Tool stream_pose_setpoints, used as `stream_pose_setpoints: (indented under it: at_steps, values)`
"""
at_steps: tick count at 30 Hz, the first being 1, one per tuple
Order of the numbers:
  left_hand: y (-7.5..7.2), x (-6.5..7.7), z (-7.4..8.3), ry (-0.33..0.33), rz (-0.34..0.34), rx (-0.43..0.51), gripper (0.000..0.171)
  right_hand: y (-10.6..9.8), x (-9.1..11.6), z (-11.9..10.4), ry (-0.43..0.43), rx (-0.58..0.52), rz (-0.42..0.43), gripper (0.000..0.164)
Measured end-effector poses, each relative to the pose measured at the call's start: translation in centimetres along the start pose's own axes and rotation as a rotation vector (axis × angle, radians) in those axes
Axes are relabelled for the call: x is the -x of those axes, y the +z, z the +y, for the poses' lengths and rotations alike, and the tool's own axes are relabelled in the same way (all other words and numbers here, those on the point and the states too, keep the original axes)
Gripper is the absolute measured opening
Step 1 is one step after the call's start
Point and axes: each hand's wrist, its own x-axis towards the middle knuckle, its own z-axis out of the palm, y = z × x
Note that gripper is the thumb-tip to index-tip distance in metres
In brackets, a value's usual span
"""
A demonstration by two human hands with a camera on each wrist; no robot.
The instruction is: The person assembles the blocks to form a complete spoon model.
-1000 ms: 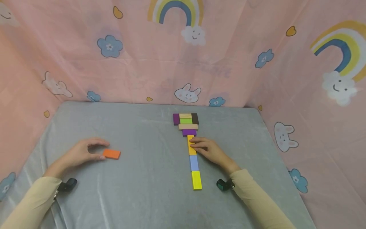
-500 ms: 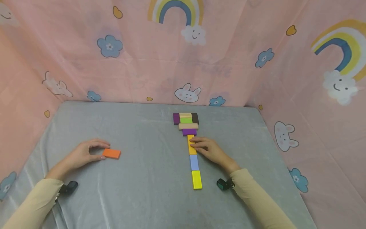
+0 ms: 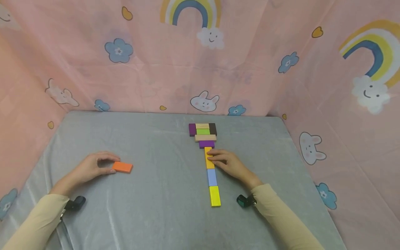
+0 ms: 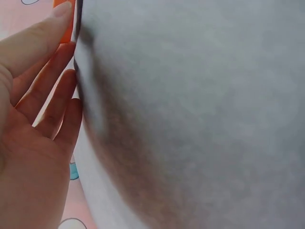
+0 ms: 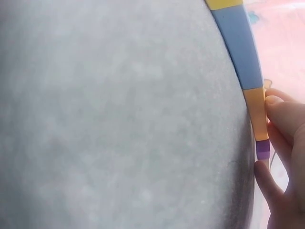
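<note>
An orange rectangular block (image 3: 122, 167) lies at the left of the grey cloth. My left hand (image 3: 90, 168) pinches its near end between thumb and fingers; in the left wrist view the thumb covers part of the orange block (image 4: 69, 26). On the right, the fingertips of my right hand (image 3: 232, 166) rest on an amber block (image 3: 209, 163). Below it in line come a blue block (image 3: 212, 177) and a yellow block (image 3: 214, 196). A purple block (image 3: 206, 144) sits at the amber block's far end, also visible in the right wrist view as a purple block (image 5: 262, 149).
Beyond the purple block lie a beige block (image 3: 205, 138), a green block (image 3: 203, 132), a striped light piece (image 3: 202, 126), a dark purple block (image 3: 192, 130) and a black block (image 3: 213, 128). Pink patterned curtains (image 3: 150, 69) enclose the grey cloth-covered table (image 3: 156, 208).
My left hand and the orange block have shifted very slightly to the right. The right hand and the row of blocks look unchanged.
</note>
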Motion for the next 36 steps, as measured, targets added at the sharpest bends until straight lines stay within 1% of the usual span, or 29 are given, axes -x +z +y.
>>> stream_pose_setpoints:
  at_steps: [4, 8, 15, 20, 25, 28, 33, 35, 36]
  values:
    - [-0.2, -0.3, 0.1, -0.043, -0.024, -0.034, 0.033, 0.0, 0.0, 0.0, 0.008, -0.001, -0.002, 0.028]
    - [-0.3, -0.4, 0.2, -0.063, -0.034, -0.058, 0.035, 0.0, 0.0, 0.1, 0.003, -0.005, 0.0, 0.027]
    - [-0.4, -0.6, 0.6, -0.087, -0.029, -0.059, 0.038, 0.0, 0.0, 0.1, -0.012, 0.006, 0.009, 0.027]
    - [-0.6, -1.1, 1.2, -0.12, -0.058, -0.028, 0.043, -0.1, 0.0, -0.1, -0.004, 0.004, 0.003, 0.027]
    - [-0.4, -2.2, 1.7, -0.138, -0.07, 0.004, 0.044, 0.0, 0.0, -0.1, 0.004, 0.003, -0.002, 0.027]
    - [0.0, -3.0, 1.9, -0.131, -0.053, 0.008, 0.042, 0.1, 0.0, 0.0, 0.011, 0.002, -0.003, 0.027]
    - [0.9, -4.9, 2.3, -0.112, -0.023, 0.036, 0.04, 0.1, 0.0, 0.1, 0.012, 0.006, -0.003, 0.027]
    - [1.4, -5.9, 2.5, -0.114, -0.018, 0.051, 0.04, 0.1, 0.0, 0.1, 0.007, 0.007, -0.001, 0.027]
    - [1.6, -6.3, 2.6, -0.125, -0.017, 0.056, 0.04, 0.1, 0.0, 0.1, 0.005, 0.007, -0.001, 0.027]
